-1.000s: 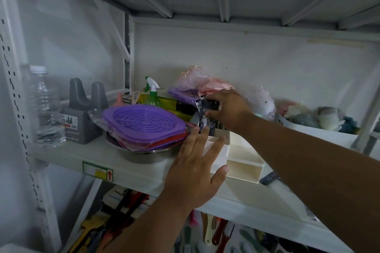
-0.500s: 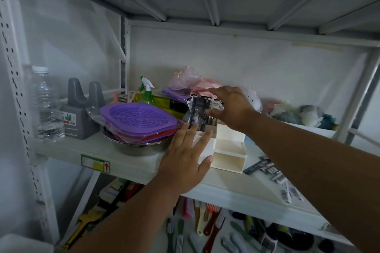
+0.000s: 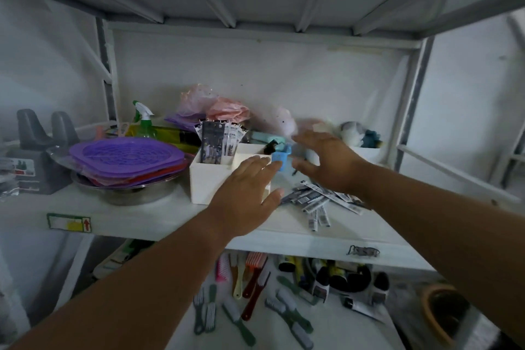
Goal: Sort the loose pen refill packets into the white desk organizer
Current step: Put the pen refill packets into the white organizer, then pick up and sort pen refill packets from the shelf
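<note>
The white desk organizer (image 3: 205,179) stands on the middle shelf, with several pen refill packets (image 3: 218,139) upright in its back left compartment. More loose refill packets (image 3: 321,198) lie in a heap on the shelf to its right. My left hand (image 3: 244,196) lies flat with straight fingers against the organizer's front right side. My right hand (image 3: 326,162) hovers with spread fingers above the loose heap and holds nothing; it is blurred by motion.
A steel bowl with purple strainers (image 3: 125,156) sits left of the organizer. A small blue cup (image 3: 281,160) stands between my hands. A spray bottle (image 3: 143,122), plastic bags (image 3: 224,109) and a white tray (image 3: 366,153) fill the back. Brushes (image 3: 255,287) lie on the lower shelf.
My right hand let go of the packets in the organizer's back compartment and moved right, over the loose heap. The camera tilted down and right. My left hand stays on the organizer.
</note>
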